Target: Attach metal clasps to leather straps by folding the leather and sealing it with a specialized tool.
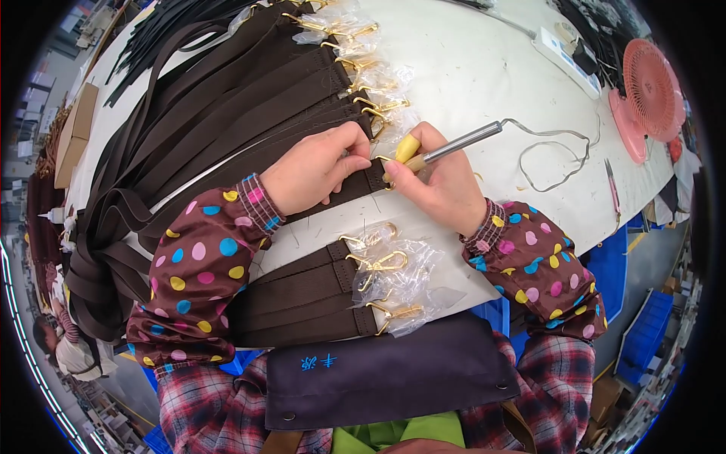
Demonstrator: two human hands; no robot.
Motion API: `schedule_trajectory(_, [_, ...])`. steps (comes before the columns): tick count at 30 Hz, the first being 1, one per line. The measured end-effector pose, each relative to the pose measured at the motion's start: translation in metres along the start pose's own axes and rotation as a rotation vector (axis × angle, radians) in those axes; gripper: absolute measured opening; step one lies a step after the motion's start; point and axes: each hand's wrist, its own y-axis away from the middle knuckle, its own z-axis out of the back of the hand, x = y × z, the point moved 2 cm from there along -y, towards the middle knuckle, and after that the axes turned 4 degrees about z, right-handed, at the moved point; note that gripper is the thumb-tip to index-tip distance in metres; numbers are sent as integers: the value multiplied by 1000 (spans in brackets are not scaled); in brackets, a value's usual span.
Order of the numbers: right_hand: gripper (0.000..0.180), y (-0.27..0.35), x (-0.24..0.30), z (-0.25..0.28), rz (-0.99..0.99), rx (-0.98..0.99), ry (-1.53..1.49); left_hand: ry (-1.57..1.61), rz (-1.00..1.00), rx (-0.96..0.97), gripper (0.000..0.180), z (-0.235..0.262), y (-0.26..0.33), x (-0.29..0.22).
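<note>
My left hand (314, 170) is closed at the end of a dark brown webbing strap (352, 198), thumb and forefinger bent together beside its stitched edge. In my right hand (448, 185) is a corded pen-like tool (463, 142) with a metal barrel. Its front end points at the strap's end, where a gold metal clasp is partly hidden by my fingers. A yellow cover (407, 147) sits on a finger of that hand. Nearer to me lie several more brown straps (302, 291), their gold snap hooks (389, 261) wrapped in clear plastic.
A large row of brown straps (227, 110) with wrapped hooks fills the table's left side. To the right are a thin cord (556, 185), tweezers (612, 189), a pink fan (652, 91) and a white power strip (567, 60). Blue bins (646, 333) stand below the table's right edge.
</note>
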Motion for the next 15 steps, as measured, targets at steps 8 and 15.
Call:
schedule_trajectory(8, [25,-6,-7,-1,-16,-29,45,37,-20,-61,10,0,-1,6])
schedule_trajectory(15, [25,-8,-10,-5,-6,-25,31,29,-12,-62,10,1,0,5])
